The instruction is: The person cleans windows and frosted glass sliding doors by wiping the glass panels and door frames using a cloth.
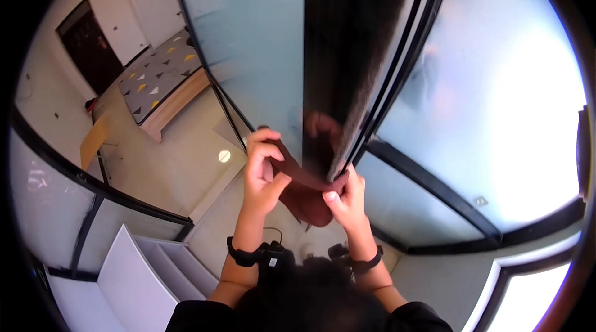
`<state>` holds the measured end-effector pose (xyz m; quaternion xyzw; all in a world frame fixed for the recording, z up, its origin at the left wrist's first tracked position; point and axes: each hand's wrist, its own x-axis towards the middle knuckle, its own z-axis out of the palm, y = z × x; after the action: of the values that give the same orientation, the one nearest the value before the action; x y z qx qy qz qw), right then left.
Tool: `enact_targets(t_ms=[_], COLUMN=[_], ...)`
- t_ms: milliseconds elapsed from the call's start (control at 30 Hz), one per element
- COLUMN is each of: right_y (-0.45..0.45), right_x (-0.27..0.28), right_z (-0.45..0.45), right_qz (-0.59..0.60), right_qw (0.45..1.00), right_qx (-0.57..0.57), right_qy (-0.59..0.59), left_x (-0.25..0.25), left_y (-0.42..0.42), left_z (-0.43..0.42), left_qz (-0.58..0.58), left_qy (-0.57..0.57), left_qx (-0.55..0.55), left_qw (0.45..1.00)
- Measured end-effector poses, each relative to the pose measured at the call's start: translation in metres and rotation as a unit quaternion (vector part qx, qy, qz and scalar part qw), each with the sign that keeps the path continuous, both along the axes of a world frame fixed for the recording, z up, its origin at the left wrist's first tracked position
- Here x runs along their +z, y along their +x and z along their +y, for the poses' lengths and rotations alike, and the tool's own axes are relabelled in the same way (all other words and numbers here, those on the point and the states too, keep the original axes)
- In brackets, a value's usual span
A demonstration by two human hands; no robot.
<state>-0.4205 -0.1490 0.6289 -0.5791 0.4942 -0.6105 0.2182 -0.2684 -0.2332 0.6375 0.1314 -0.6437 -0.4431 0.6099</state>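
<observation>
A brown cloth (307,198) hangs between my hands near the lower edge of a tall panel with a frosted face (261,40) and a dark glossy side (347,34). My left hand (264,174) grips the cloth's left end, with its fingers curled over the top. My right hand (347,198) pinches the right end between thumb and fingers, against the bottom of a grey fuzzy strip (366,96) along the panel's edge. A faint reflection of a hand shows in the dark side.
A bed with a triangle-patterned cover (158,74) and a dark door (90,43) are at the upper left. White shelving (149,270) stands at the lower left. Black-framed frosted panes (434,201) rise on the right. A wooden chair (93,141) is at the far left.
</observation>
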Motion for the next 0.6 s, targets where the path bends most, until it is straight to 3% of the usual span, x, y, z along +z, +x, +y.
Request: enact_targets(t_ms=[133,333,400,500,533,600], right_y=[0.003,-0.003,-0.005,-0.014,-0.016,-0.026], right_x=[0.001,-0.004,-0.005,-0.011,-0.007,-0.007], right_z=[-0.002,-0.003,0.003,0.015,0.016,0.015], right_qz=[0.100,0.120,0.058,0.143,0.202,0.176], right_qw=[0.981,0.959,0.966,0.939,0.907,0.905], right_qx=[-0.122,-0.195,-0.185,-0.275,-0.333,-0.347], right_qy=[-0.111,-0.168,-0.173,-0.150,-0.159,-0.172], left_x=[0.011,0.008,0.007,0.011,0.015,0.032], left_y=[-0.008,-0.013,-0.013,-0.014,-0.013,-0.013], left_z=[-0.009,-0.021,-0.022,-0.020,-0.016,-0.010], left_qz=[-0.007,-0.027,-0.065,-0.070,-0.080,-0.086], left_qy=[-0.048,-0.074,-0.096,-0.113,-0.122,-0.134], left_qx=[0.007,0.022,0.042,0.052,0.061,0.083], left_qw=[0.999,0.997,0.992,0.990,0.987,0.984])
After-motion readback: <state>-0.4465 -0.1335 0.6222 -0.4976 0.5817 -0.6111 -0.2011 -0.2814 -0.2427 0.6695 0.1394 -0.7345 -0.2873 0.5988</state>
